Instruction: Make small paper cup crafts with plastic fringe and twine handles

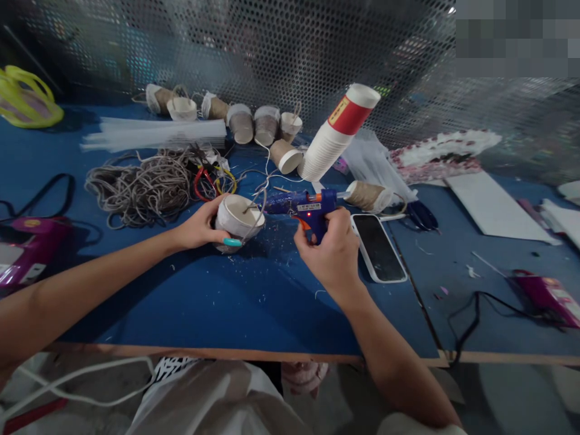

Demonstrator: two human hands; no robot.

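Note:
My left hand [205,226] is closed around a paper cup [236,225] wrapped in whitish material, its mouth tipped toward me. A grey cord [263,202] rises from the cup's rim in a loop. In my right hand [333,248] is a blue hot glue gun [296,205] with a small red light on its side and a clear glue stick at its back. The gun's nozzle points left at the cup's rim, by the cord; whether it touches is hard to see. My right fingers wrap the handle near the orange trigger.
Behind lie a tangle of grey cord [145,187], red-handled scissors [205,183], a leaning stack of paper cups [333,142] and several wrapped cups [240,124]. A phone [379,249] sits right of my right hand. Purple glue guns [34,248] lie at both sides.

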